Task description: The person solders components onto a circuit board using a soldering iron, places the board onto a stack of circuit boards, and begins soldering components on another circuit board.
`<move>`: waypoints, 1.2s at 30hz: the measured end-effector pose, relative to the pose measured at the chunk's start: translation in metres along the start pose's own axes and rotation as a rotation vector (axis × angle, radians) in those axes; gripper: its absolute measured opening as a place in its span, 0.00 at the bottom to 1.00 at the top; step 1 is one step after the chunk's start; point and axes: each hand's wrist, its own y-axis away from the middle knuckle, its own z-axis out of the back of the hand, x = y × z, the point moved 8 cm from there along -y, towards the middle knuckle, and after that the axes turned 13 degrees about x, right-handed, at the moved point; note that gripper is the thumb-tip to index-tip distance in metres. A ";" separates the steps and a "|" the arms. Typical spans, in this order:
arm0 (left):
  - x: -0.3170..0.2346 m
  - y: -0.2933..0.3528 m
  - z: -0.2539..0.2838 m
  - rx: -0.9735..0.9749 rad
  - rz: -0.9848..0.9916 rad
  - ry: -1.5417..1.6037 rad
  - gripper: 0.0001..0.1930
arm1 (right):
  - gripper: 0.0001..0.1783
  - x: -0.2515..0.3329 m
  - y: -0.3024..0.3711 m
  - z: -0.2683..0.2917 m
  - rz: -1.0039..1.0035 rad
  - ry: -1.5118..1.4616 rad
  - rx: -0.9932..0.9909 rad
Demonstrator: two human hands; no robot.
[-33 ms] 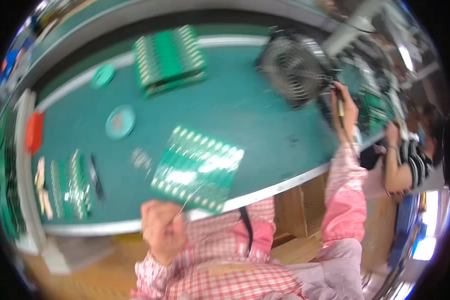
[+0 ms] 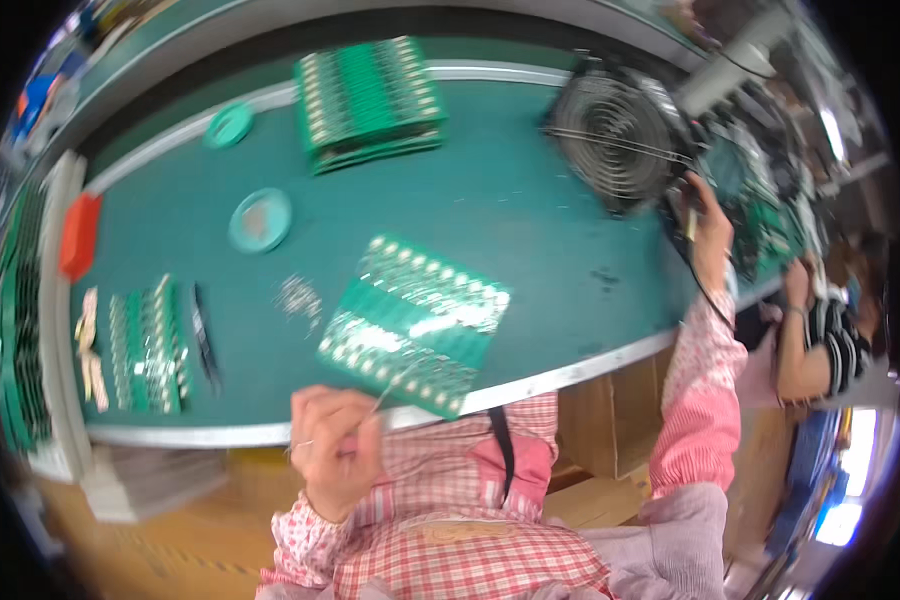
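My left hand (image 2: 338, 440) is closed in a pinch on a thin solder wire (image 2: 390, 384), just off the bench's front edge. The wire slants up over the near part of a green circuit board panel (image 2: 415, 325), which lies tilted on the bench with rows of pale round pads. My right hand (image 2: 710, 240) is wrapped round a soldering iron (image 2: 691, 224) beside the black fan (image 2: 615, 140) at the far right. A dark cord (image 2: 705, 287) runs from it past my wrist. The iron's tip is hidden or too blurred to make out.
A stack of green boards (image 2: 370, 100) stands at the back. Two round turquoise dishes (image 2: 261, 220), loose small metal parts (image 2: 298, 300), tweezers (image 2: 203, 335), a smaller board (image 2: 148, 350) and a red box (image 2: 80, 237) lie leftward. A co-worker (image 2: 820, 335) sits at the right.
The whole view has shifted a little, so the bench and its things appear slightly farther right and up. Both hands keep their hold, with little movement against the bench.
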 end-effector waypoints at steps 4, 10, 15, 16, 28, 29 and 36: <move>0.004 0.010 0.019 0.021 0.002 -0.186 0.08 | 0.13 0.021 0.044 -0.026 -0.022 -0.174 -0.190; 0.014 0.015 0.024 0.157 0.040 -0.245 0.07 | 0.11 0.129 0.160 -0.060 0.346 -0.294 -0.198; 0.013 0.007 0.017 0.244 0.015 -0.276 0.09 | 0.24 0.230 0.171 -0.096 0.561 -0.165 0.048; 0.013 0.007 0.016 0.237 0.006 -0.271 0.09 | 0.24 0.243 0.168 -0.103 0.531 -0.211 0.129; 0.010 0.008 0.010 0.226 -0.002 -0.248 0.07 | 0.34 0.269 0.158 -0.125 0.499 -0.102 0.253; 0.009 0.009 0.008 0.224 0.009 -0.236 0.07 | 0.32 0.267 0.160 -0.118 0.479 -0.180 0.241; 0.011 0.009 0.002 0.226 0.027 -0.248 0.08 | 0.17 0.266 0.178 -0.082 0.564 -0.441 0.188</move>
